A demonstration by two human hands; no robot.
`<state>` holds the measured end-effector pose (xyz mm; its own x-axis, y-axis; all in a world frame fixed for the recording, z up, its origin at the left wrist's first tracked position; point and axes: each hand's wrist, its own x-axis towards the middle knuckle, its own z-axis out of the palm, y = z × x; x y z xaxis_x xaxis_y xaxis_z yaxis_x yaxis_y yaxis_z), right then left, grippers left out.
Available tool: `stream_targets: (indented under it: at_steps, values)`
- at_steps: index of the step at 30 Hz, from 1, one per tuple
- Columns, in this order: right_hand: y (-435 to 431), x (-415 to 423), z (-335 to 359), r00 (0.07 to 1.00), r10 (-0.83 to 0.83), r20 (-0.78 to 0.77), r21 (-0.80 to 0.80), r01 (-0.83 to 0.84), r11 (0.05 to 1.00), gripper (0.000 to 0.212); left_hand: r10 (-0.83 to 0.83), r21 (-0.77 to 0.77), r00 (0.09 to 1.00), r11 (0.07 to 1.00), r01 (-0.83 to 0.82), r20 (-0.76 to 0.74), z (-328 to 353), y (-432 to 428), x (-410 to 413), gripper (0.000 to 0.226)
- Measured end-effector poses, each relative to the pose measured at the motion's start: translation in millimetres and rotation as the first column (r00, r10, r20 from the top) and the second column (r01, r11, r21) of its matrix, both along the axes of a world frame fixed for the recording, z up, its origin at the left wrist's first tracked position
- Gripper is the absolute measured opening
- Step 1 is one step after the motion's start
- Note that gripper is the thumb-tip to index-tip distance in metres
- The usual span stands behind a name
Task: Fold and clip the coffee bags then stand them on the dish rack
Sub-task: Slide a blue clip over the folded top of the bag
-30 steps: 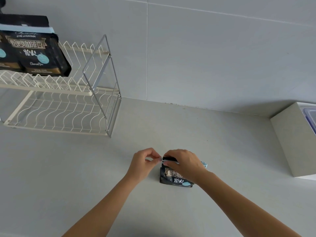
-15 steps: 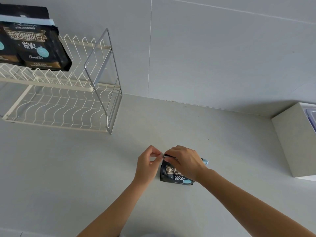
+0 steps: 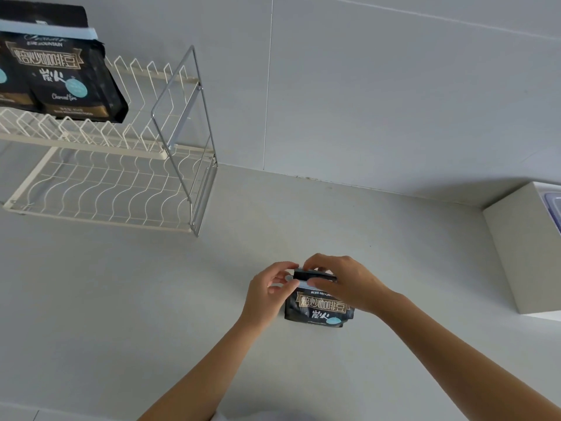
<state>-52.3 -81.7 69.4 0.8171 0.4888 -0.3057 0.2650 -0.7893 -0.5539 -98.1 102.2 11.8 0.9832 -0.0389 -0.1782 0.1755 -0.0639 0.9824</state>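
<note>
A black coffee bag (image 3: 318, 309) stands on the grey counter, its top folded over. A pale blue clip (image 3: 299, 283) lies across the fold. My left hand (image 3: 268, 291) pinches the clip's left end. My right hand (image 3: 346, 282) grips the bag's folded top and the clip from the right. Two clipped coffee bags (image 3: 65, 75) stand on the upper tier of the white wire dish rack (image 3: 106, 189) at the far left.
A white block (image 3: 522, 247) with a clear lidded container (image 3: 554, 206) on top stands at the right against the wall. Bare grey counter (image 3: 136, 299) stretches between the rack and my hands.
The view has shifted slightly. My hands have turned the bag's front more toward me, and the blue clip now sits across the folded top between both hands.
</note>
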Motion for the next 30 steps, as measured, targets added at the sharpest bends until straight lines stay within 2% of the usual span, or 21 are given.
stream_targets:
  at_steps: [7,15,19,25,27,30]
  values:
    - [-41.5,-15.8,-5.1,0.995,-0.096,-0.016,-0.029,0.095,0.995,0.021,-0.068,0.048,0.998,0.997,0.069,-0.014,-1.1,4.0,4.0,0.017]
    - [-48.0,-29.9,-15.7,0.972,-0.234,0.019,0.085,0.231,0.969,0.023,-0.087,0.118,0.996,0.989,0.086,0.007,-4.3,5.9,5.6,0.018]
    - [-46.7,-34.5,-22.2,0.951,-0.311,-0.01,0.115,0.31,0.944,0.028,-0.109,0.16,0.994,0.981,0.108,-0.002,-6.1,8.9,3.5,0.02]
    - [-39.1,-25.9,-13.5,0.965,-0.263,-0.02,0.15,0.263,0.953,0.038,-0.087,0.139,0.996,0.986,0.087,-0.012,-6.6,8.9,3.3,0.021]
    - [-31.9,-19.0,-7.2,0.981,-0.19,-0.027,0.072,0.191,0.979,0.045,-0.079,0.139,0.997,0.987,0.081,-0.017,-6.3,8.6,4.1,0.016]
    - [-15.3,-9.4,-2.9,0.997,-0.049,0.063,-0.167,0.059,0.984,0.046,-0.063,0.133,0.998,0.989,0.065,-0.024,-5.1,8.3,4.5,0.012]
